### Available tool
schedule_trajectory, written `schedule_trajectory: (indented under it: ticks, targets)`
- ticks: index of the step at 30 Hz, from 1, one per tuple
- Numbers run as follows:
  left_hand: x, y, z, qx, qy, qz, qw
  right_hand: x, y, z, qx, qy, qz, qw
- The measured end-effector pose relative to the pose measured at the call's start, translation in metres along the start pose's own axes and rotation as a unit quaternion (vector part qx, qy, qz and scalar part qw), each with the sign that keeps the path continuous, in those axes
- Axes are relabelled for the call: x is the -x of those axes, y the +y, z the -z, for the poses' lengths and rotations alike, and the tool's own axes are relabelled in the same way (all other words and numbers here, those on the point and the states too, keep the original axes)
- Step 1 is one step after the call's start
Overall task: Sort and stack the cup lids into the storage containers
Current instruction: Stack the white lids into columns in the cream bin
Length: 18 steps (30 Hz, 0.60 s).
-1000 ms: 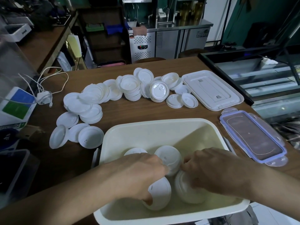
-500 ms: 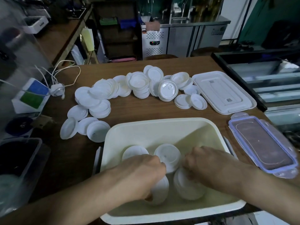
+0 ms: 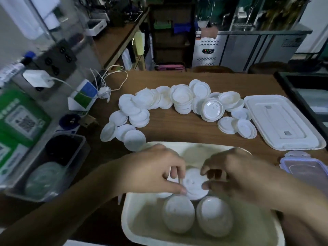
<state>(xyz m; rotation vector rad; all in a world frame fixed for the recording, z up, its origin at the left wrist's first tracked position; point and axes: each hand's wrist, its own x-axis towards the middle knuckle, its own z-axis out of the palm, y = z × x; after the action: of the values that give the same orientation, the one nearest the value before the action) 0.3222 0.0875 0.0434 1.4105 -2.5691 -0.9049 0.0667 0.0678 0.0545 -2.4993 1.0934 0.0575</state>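
Lid, white round plastic (image 3: 194, 184), inside cream rectangular plastic tub (image 3: 128, 221); pinched between left hand (image 3: 152, 172) and right hand (image 3: 239, 174), one edge each.

**Café / drinks shop, service side**

Wooden counter (image 3: 177, 132) covered in stacks of disposable cup lids (image 3: 182, 102). Stainless under-counter fridge (image 3: 248, 50) with a control panel at the back, steel worktop above it. Glass display case (image 3: 308, 95) at the right edge. Green QR-code sign (image 3: 21, 119) on the left. Cluttered supply shelves (image 3: 168, 41) behind. Commercial kit, not a home kitchen.
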Motion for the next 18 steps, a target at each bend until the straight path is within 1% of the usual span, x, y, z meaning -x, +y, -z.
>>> schedule_trajectory:
  ticks: [2,4,7,10,12,15,16,18]
  targets:
    - [0.009,-0.011,0.022,0.062,0.096,-0.001,0.993,-0.011,-0.003,0.018,-0.066,0.053,0.024,0.996]
    - [0.016,-0.030,0.038,0.066,0.161,0.001,0.985,-0.027,-0.007,0.032,-0.099,0.087,0.050,0.990]
    - [0.020,-0.076,0.052,0.015,0.227,0.031,0.973,-0.059,-0.009,0.041,-0.134,0.101,0.068,0.983]
    - [0.021,-0.134,0.054,-0.038,0.280,0.098,0.954,-0.097,-0.015,0.043,-0.117,0.097,0.067,0.986]
    - [0.025,-0.166,0.054,-0.044,0.271,0.155,0.949,-0.127,-0.023,0.039,-0.095,0.098,0.072,0.988]
    - [0.028,-0.203,0.055,-0.063,0.187,0.211,0.957,-0.178,-0.040,0.025,-0.048,0.081,0.091,0.991]
    - [0.028,-0.214,0.056,-0.080,0.156,0.223,0.959,-0.194,-0.048,0.019,-0.018,0.066,0.083,0.994]
    - [0.026,-0.233,0.057,-0.088,0.114,0.248,0.958,-0.223,-0.062,0.009,0.070,0.026,0.040,0.996]
